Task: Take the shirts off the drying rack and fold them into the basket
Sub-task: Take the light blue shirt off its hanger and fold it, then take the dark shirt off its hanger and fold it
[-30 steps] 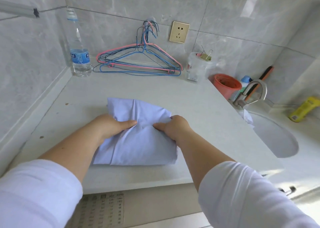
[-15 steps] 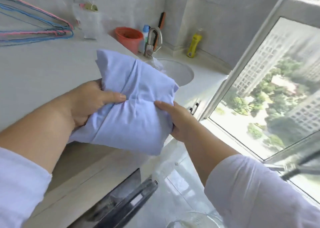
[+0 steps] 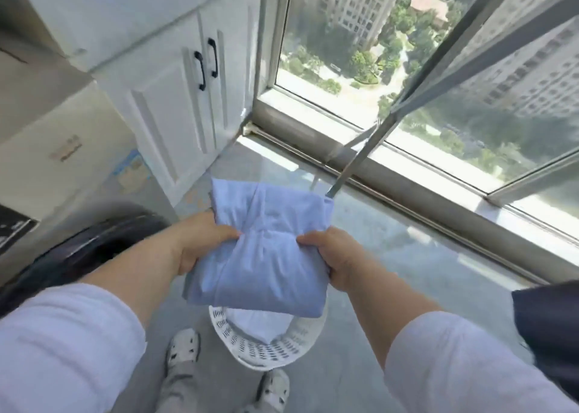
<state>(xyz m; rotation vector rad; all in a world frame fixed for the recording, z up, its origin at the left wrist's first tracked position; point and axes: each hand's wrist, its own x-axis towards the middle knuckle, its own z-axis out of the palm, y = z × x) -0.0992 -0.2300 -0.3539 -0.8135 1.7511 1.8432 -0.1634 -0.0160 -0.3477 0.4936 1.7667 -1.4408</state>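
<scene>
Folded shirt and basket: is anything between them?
Nothing shows in the head view: the folded shirt, gripped by the left hand and right hand, hangs over the white basket, which holds pale cloth.

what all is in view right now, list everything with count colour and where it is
folded shirt: one, light blue, held above the basket
basket: one, white, perforated, on the floor under the shirt, pale cloth inside
cabinet doors: two, white with black handles, upper left
window: one, right, overlooking buildings and trees
metal rods: grey, leaning by the window sill
dark cloth: one, right edge
slippers: two, white with dark spots, bottom
left hand: grips shirt's left side
right hand: grips shirt's right side
</scene>
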